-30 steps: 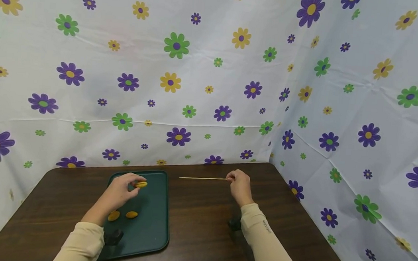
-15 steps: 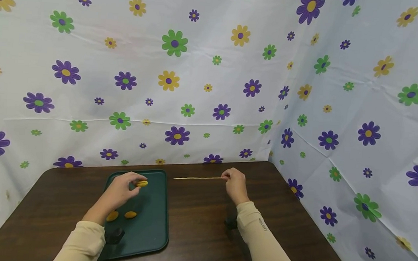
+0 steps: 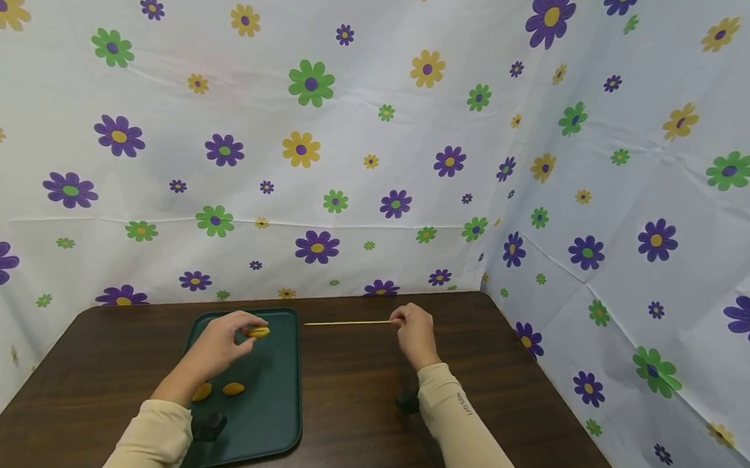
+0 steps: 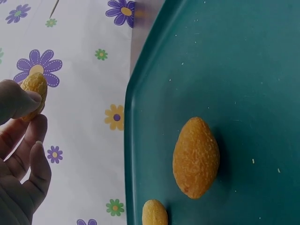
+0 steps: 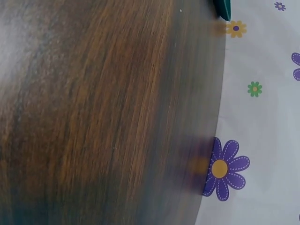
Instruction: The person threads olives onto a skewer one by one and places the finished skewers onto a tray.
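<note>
My left hand (image 3: 218,342) is above the green tray (image 3: 267,421), pinching a golden-brown oval croquette (image 4: 35,91) between thumb and fingers. Off to the right, my right hand (image 3: 417,335) pinches one end of a thin wooden skewer (image 3: 346,323). The skewer is nearly level in the head view, its free tip pointing left toward the held croquette, with a gap between them. That tip also shows at the top of the left wrist view. Two more croquettes lie on the tray: one (image 4: 196,159) in plain sight, the other (image 3: 202,392) partly behind my left wrist.
The tray stands on the left part of a dark wood-grain table (image 3: 351,411). A white flower-print cloth (image 3: 356,118) hangs behind the table and along its right side. A few pale crumbs dot the tray. The right wrist view shows tabletop, cloth and a tray corner (image 5: 224,8).
My right hand has moved a little left, bringing the skewer tip nearer the croquette in my left hand. The left hand keeps its grip and has hardly moved.
</note>
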Motion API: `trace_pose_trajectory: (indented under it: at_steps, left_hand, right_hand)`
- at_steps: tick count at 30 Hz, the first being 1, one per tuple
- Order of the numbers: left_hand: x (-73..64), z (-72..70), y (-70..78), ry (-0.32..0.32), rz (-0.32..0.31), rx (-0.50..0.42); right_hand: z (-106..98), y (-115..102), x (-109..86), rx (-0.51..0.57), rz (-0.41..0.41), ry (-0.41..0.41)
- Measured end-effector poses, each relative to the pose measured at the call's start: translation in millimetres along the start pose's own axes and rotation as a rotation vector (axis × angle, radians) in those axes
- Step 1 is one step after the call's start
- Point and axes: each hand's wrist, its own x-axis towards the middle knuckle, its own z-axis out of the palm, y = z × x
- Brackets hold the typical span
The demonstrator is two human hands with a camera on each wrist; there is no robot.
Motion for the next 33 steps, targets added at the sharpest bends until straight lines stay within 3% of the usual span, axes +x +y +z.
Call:
trace_pose_trajectory:
  at_steps: [10,22,33]
  left_hand:
    - [-0.2,2.9,1.1,0.013,0.013,-0.003]
    - [0.1,6.4,4.0,-0.016,-0.016,-0.018]
    - [1.4,12.2,4.8,-0.002,0.001,-0.027]
  right_hand:
    - [6,-2,-0.7,-0.009,-0.062,0.025]
    - [11,-7,-2.7,0.003,-0.033,0.016]
    - [12,-11,-6.8,0.004,-0.025,0.016]
